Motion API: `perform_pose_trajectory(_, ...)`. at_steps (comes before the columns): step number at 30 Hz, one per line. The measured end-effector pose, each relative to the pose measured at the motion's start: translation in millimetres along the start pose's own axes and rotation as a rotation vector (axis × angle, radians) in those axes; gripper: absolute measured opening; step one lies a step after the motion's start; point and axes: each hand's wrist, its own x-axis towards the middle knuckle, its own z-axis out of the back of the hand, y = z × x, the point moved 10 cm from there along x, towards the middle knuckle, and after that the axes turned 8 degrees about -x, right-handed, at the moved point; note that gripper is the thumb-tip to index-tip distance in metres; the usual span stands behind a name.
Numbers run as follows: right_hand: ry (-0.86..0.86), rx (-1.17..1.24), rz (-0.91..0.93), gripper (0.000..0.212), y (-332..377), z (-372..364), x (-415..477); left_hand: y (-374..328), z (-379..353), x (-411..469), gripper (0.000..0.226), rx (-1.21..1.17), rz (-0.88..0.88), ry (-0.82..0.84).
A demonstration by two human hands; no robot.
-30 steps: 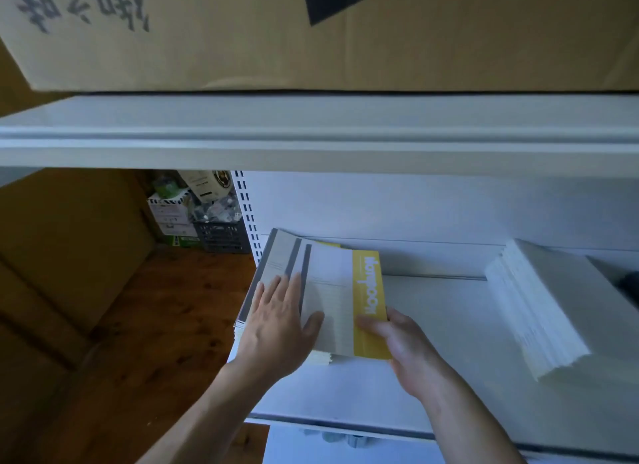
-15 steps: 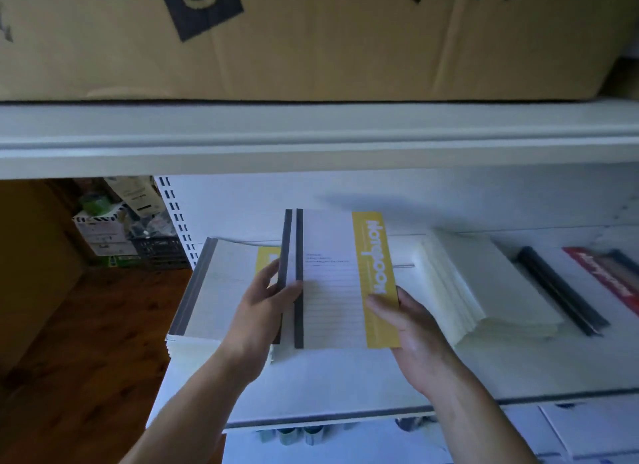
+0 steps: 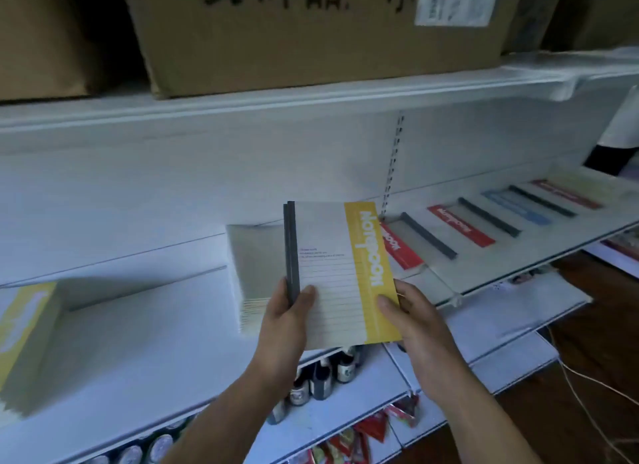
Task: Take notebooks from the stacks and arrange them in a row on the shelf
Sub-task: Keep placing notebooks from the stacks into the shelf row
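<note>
Gripped by the left hand (image 3: 287, 322) at the lower grey spine edge: yellow-banded notebooks (image 3: 328, 266), two spines showing. Thumb flat on the cover, fingers curled behind. Pinched at the lower yellow band by the right hand (image 3: 415, 322), thumb on top, other fingers underneath. Held clear of the shelf (image 3: 138, 325), above its front edge, in front of the pale stack (image 3: 256, 256) at its right end.

Against 0.5 s ago:
- Carried rightward, from the gap between the two stacks to directly before the pale one.
- Same two-handed hold; left thumb moved off the spines onto the cover.
- Yellow-topped stack (image 3: 24, 342) left behind toward the shelf's left end.
- More showing of the row of notebooks (image 3: 460, 225) lying flat side by side on the adjoining shelf (image 3: 518, 266): red, red, blue and red bands.

Above, on the upper shelf: cardboard box (image 3: 311, 42). Below the front edge: dark bottles (image 3: 325, 373).
</note>
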Motion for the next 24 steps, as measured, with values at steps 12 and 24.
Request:
perform_pose_trajectory(12,-0.366,-0.132,0.008,0.020,-12,290,2,110,-291,1,0.020,0.011,0.106,0.199)
perform_pose_trajectory(24,-0.518,-0.184,-0.056,0.018,-38,489,130,213,-493,117,0.019,0.036,0.145,0.309)
